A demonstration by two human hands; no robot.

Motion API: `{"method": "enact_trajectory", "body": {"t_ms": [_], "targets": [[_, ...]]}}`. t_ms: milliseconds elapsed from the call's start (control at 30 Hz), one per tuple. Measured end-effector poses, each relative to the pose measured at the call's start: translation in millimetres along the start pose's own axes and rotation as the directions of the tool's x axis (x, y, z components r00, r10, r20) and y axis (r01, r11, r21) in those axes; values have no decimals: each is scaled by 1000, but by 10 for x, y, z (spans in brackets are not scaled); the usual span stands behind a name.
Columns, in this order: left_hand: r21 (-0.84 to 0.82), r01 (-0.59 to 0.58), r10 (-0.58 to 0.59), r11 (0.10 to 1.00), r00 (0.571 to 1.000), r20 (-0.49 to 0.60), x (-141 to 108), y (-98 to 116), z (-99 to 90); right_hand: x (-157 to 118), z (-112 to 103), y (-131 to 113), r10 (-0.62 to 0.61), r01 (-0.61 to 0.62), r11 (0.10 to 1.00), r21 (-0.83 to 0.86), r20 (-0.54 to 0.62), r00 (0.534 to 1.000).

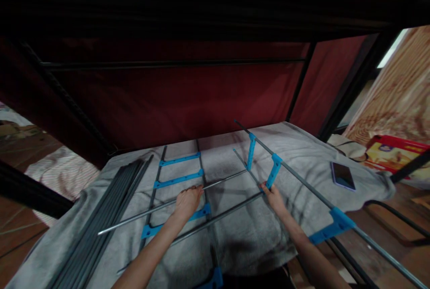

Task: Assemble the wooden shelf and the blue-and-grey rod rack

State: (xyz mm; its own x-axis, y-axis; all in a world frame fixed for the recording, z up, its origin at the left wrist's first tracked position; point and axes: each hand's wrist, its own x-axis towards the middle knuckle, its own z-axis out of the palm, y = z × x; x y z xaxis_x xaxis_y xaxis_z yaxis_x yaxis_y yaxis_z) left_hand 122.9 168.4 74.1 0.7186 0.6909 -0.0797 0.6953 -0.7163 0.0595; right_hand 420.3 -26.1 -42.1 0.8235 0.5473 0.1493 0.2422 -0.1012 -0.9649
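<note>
My left hand (188, 200) is closed around a thin grey metal rod (225, 180), whose far end meets a blue plastic bracket (251, 151) on a raised frame at the right. With closed fingers, my right hand (273, 197) grips the lower end of another blue bracket (274, 170) on that frame. A long tube (298, 176) runs through the tops of its brackets. Below my hands, a second rod (221, 215) reaches toward the bracket in my right hand. Under my left arm lies a ladder-like frame with blue crosspieces (179, 179).
A bundle of grey tubes (101, 213) lies at the left on the grey cloth (248, 235). At the right are a phone (342, 175) and a red and yellow box (396, 159). Dark bars (174, 63) and red panels (188, 101) enclose the back and sides.
</note>
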Motion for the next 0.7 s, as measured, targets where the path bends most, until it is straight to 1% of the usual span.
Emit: {"method": "enact_trajectory", "body": {"t_ms": [100,200,333,467,533,567,633,700], "targets": [[3,-9,9,1000,1000,-8,121,41,-1,-29,6,13,0,0,1000,-24,6,1000],[27,-9,10,1000,1000,-17,169,50,13,-61,22,21,-12,12,1000,-15,-6,1000],[44,-5,4,999,1000,8,170,45,16,-147,30,51,-37,32,997,-71,-76,996],[32,-17,17,999,1000,-6,173,31,32,-387,-5,87,-81,47,983,-176,-191,978],[27,-15,15,1000,1000,-1,189,18,58,-548,-14,77,-125,77,972,-224,-211,969],[24,-15,16,1000,1000,-1,201,8,75,-619,-7,61,-157,111,965,-237,-186,970],[19,-17,17,1000,1000,-4,234,-18,116,-696,43,3,-236,215,948,-233,-65,970],[12,-23,23,1000,1000,-10,274,-48,160,-646,150,-74,-310,315,925,-213,60,949]]}}
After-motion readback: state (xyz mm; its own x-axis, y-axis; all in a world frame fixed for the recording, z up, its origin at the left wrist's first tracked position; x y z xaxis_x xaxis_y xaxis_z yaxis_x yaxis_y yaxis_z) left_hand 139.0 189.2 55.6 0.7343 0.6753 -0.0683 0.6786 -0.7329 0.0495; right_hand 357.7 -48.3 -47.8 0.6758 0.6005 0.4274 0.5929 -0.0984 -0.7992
